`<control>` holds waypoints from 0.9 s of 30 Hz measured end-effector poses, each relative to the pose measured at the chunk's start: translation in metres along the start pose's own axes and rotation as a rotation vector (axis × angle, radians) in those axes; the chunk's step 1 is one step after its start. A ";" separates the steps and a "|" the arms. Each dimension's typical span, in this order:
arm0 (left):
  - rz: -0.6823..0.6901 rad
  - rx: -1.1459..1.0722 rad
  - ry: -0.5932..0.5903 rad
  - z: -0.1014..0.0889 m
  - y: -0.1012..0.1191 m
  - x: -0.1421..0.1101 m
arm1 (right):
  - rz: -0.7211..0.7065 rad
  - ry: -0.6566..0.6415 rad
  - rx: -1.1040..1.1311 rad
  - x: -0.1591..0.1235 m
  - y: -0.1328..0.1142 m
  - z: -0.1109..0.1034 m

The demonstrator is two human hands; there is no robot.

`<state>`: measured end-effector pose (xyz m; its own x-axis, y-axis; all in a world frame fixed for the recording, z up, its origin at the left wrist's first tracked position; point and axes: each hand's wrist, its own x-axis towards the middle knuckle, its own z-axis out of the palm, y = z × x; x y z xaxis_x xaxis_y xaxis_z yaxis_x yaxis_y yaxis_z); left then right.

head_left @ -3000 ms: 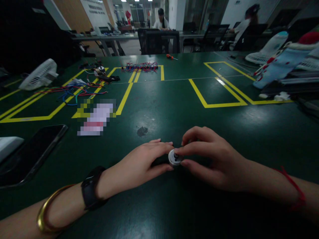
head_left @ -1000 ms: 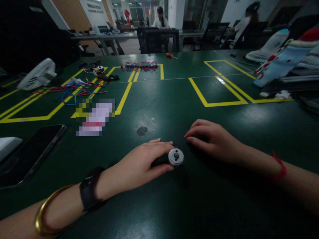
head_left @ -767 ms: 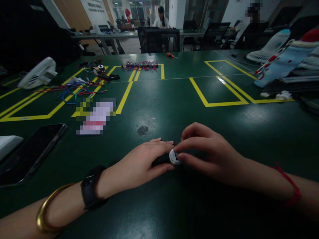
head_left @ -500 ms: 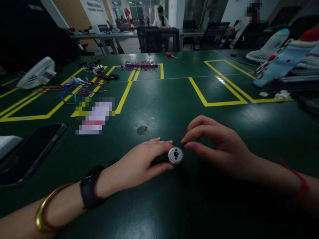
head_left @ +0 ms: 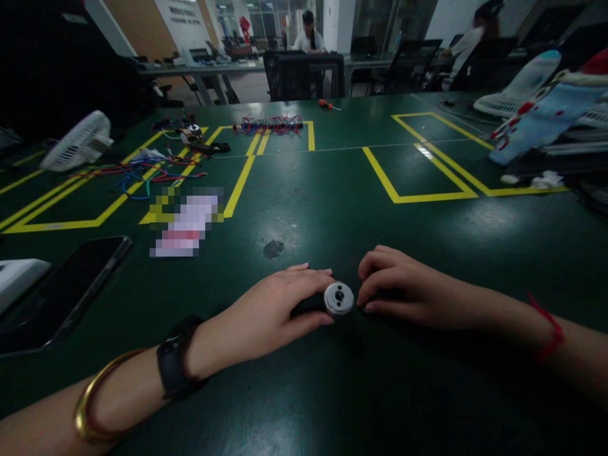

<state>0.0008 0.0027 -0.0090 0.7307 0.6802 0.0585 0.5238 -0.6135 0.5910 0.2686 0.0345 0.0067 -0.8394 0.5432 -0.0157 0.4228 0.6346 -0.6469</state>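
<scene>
A round silver metal piece (head_left: 339, 299) stands on the green table, its top face marked with a dark centre and small dark holes. My left hand (head_left: 280, 297) grips its left side between thumb and fingers. Just to the right, apart from the metal piece, my right hand (head_left: 408, 285) rests low over the table with fingers curled and tips pressed together. Something tiny and dark shows at those fingertips, too small to name.
A phone (head_left: 61, 294) lies at the left beside a white object (head_left: 19, 278). Farther back are tangled wires (head_left: 156, 166), a small white fan (head_left: 78, 142), a bundle of wired parts (head_left: 268, 125) and an orange screwdriver (head_left: 325, 104). Yellow tape (head_left: 434, 197) marks the table. People sit beyond.
My right hand has come down closer to the table, its fingers more curled. My left hand keeps its grip on the metal piece. The whole view has shifted slightly.
</scene>
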 end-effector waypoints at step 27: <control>-0.003 0.019 -0.008 0.000 0.000 0.000 | 0.408 0.715 0.460 0.002 0.035 -0.006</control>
<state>0.0007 0.0032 -0.0090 0.7325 0.6790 0.0500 0.5345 -0.6190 0.5755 0.2839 0.0608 -0.0111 -0.1827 0.9810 0.0652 0.3331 0.1242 -0.9347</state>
